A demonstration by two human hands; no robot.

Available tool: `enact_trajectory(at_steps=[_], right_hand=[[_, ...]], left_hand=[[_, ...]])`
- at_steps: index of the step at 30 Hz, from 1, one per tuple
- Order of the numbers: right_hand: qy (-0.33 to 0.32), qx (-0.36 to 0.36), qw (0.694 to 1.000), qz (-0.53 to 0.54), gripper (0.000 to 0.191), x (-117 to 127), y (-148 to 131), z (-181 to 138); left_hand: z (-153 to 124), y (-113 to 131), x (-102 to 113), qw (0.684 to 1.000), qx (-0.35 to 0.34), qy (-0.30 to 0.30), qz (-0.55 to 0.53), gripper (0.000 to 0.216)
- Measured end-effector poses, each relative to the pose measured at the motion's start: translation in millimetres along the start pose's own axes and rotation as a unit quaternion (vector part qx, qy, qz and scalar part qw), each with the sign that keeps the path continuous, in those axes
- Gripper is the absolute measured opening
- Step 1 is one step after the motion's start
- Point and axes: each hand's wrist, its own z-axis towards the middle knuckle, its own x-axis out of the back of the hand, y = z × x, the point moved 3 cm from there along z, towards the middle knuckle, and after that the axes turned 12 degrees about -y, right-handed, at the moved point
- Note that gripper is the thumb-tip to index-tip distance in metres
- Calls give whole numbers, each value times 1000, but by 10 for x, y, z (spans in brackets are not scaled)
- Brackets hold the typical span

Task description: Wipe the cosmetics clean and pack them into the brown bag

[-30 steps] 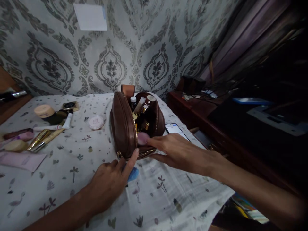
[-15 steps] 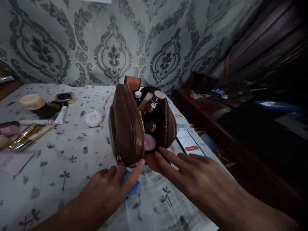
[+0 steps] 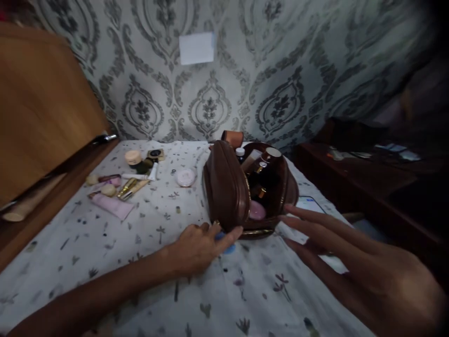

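Over on the cloth (image 3: 196, 304), the bag (image 3: 224, 187) stands before the wall (image 3: 210, 105), a bottle (image 3: 240, 152) inside toward the back and a small piece (image 3: 257, 211) inside at the front; left of it lies the compact (image 3: 185, 177), farther left the jar (image 3: 133, 157) with the tube (image 3: 111, 205) before it, and the phone (image 3: 310, 204) just to the right

Dim, cool light overall | cloth (image 3: 168, 311) softly lit; furniture (image 3: 335, 173) past its right edge near black | bag (image 3: 224, 187) interior in deep shadow, small glints on zip (image 3: 257, 231) | right hand (image 3: 372, 267), over cloth's right edge, blurred | wide-angle stretch toward frame edges; cloth print soft.
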Motion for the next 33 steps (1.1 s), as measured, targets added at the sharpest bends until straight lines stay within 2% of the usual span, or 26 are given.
enact_trajectory(at_steps=[2,6,10,13,16,21,26,33], right_hand=[[-13,37,998,42,29,-111,-187,89],[-45,55,989,129,27,-466,-526,261],[-105,47,974,193,25,-901,-756,453],[-150,18,948,279,20,-1176,-887,644],[-166,-11,917,363,21,-1399,-1012,829],[-147,-66,867,471,20,-1770,-1122,920],[-132,-116,821,543,15,-1986,-1090,824],[-135,-114,805,566,13,-1985,-1076,816]], left_hand=[[-65,-98,27,1000,14,-10,8,81],[-169,-334,-7,998,55,-3,-20,65],[-251,-783,-114,984,172,-6,-55,45],[-369,-1241,-148,946,309,27,-98,38],[-476,-1665,-145,906,403,70,-111,46],[-526,-2204,-190,850,488,108,-167,47],[-545,-2468,-306,810,508,137,-260,38],[-675,-2543,-363,790,401,258,-386,28]])
